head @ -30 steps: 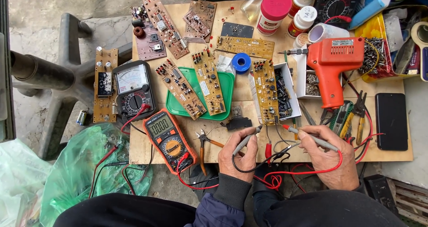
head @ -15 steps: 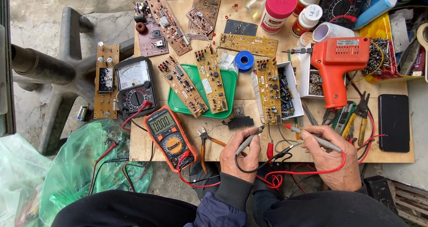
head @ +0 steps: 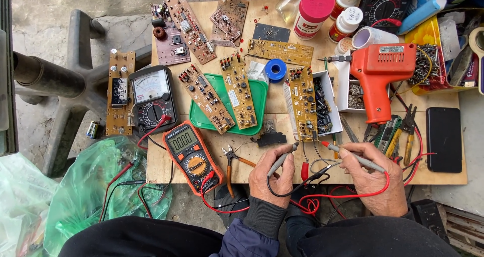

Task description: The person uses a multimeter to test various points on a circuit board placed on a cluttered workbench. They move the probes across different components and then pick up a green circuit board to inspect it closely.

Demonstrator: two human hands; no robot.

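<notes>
Probing the near end of the yellow board (head: 304,103) with both leads. Left hand (head: 272,176) is clenched round the black probe (head: 282,158), tip aimed at the board's near edge; right hand (head: 375,179) pinches the red probe (head: 353,156), tip just right of that same edge. Whether either tip actually touches a pad is too small to tell.

Board lies on the desk (head: 438,179), propped partly over the white parts box (head: 330,103), so it looks likely to rock: light pressure only, wrists rested on the desk edge. Keep the tips apart, since a slip could bridge neighbouring joints.

Orange meter (head: 191,153) sits near left, display up, readable with a glance. Red lead (head: 348,196) loops loose between the hands; keep it clear of the cutters (head: 234,162).
</notes>
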